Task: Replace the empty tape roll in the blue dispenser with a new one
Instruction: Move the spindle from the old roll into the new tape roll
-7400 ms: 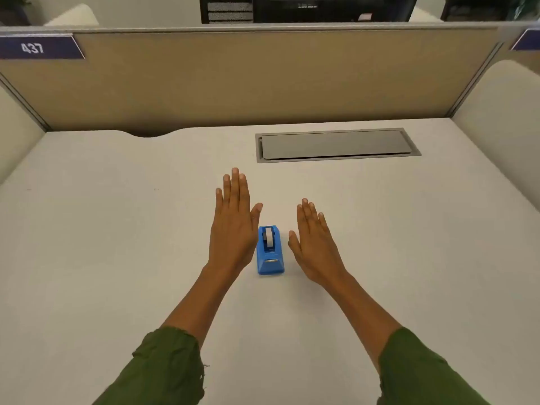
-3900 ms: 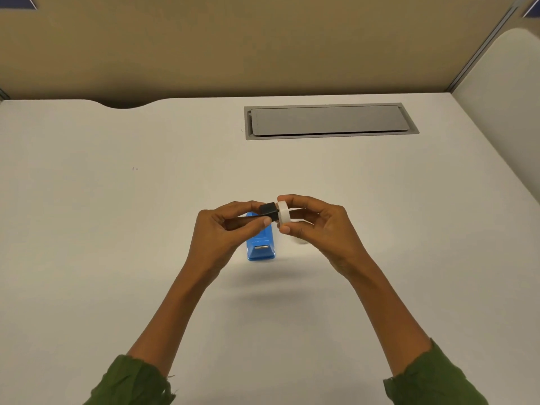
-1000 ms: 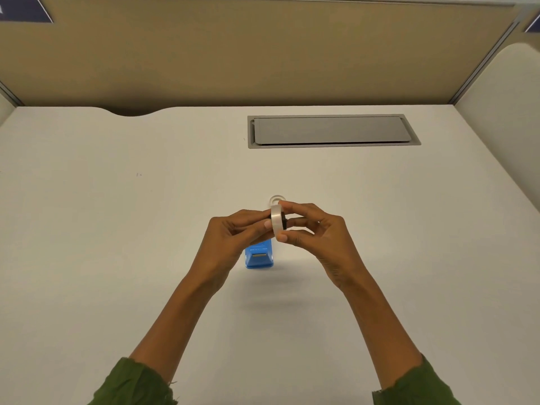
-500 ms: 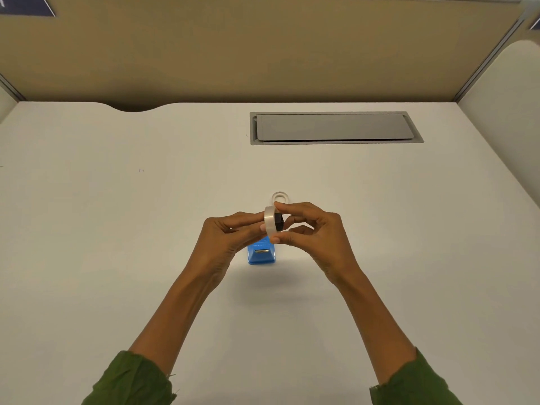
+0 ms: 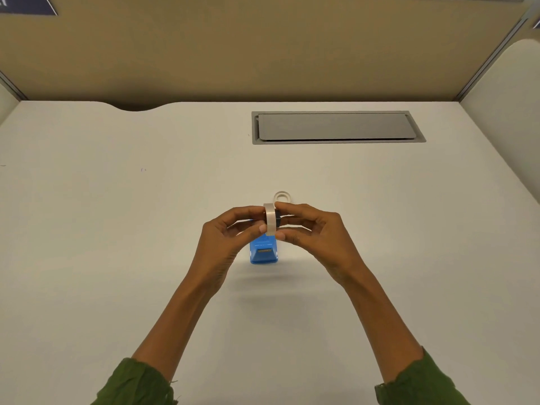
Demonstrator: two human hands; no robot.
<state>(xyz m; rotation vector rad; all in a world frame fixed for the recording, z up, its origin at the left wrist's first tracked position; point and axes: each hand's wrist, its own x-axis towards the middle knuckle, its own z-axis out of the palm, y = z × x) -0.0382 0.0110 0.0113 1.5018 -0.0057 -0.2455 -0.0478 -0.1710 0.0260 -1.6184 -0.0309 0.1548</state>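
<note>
Both hands, left hand (image 5: 226,244) and right hand (image 5: 314,238), pinch a tape roll (image 5: 270,219) above the blue dispenser (image 5: 264,252); no writing legible

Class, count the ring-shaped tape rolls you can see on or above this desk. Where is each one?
2. One translucent tape ring is pinched between the left hand and right hand, above the blue plastic dispenser. One pale ring lies flat beyond them.

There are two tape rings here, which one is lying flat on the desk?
The small whitish ring on the desk just beyond the hands lies flat, untouched. The other, the tape roll, stands on edge, pinched between the left hand and right hand.
</note>
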